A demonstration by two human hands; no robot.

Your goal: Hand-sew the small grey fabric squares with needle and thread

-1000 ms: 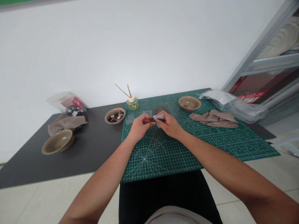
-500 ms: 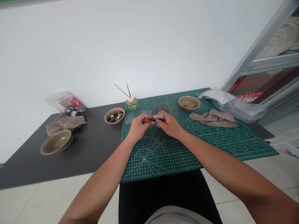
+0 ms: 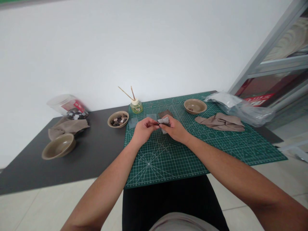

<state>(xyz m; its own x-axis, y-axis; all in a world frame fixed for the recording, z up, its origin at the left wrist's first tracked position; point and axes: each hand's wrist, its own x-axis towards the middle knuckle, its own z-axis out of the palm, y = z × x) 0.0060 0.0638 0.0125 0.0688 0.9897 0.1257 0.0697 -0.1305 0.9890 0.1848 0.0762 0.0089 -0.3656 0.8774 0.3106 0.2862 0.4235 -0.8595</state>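
Both my hands meet above the green cutting mat (image 3: 168, 157). My right hand (image 3: 175, 129) is closed round a small grey folded piece of fabric (image 3: 164, 121). My left hand (image 3: 143, 129) pinches something small against that fabric; what it holds is too small to make out. Small grey squares (image 3: 133, 122) and a brown square (image 3: 165, 113) lie flat on the mat just beyond my fingers.
A reed diffuser bottle (image 3: 136, 106) stands at the mat's far edge. A bowl of dark stones (image 3: 117, 119) sits left of it, another bowl (image 3: 194, 106) at the right. A beige cloth (image 3: 220, 122) and plastic bag (image 3: 238, 107) lie right; an empty bowl (image 3: 59, 146), cloth and jar (image 3: 67, 107) left.
Nothing has clearly changed; both hands stay together on the grey fabric with only slight finger movement.
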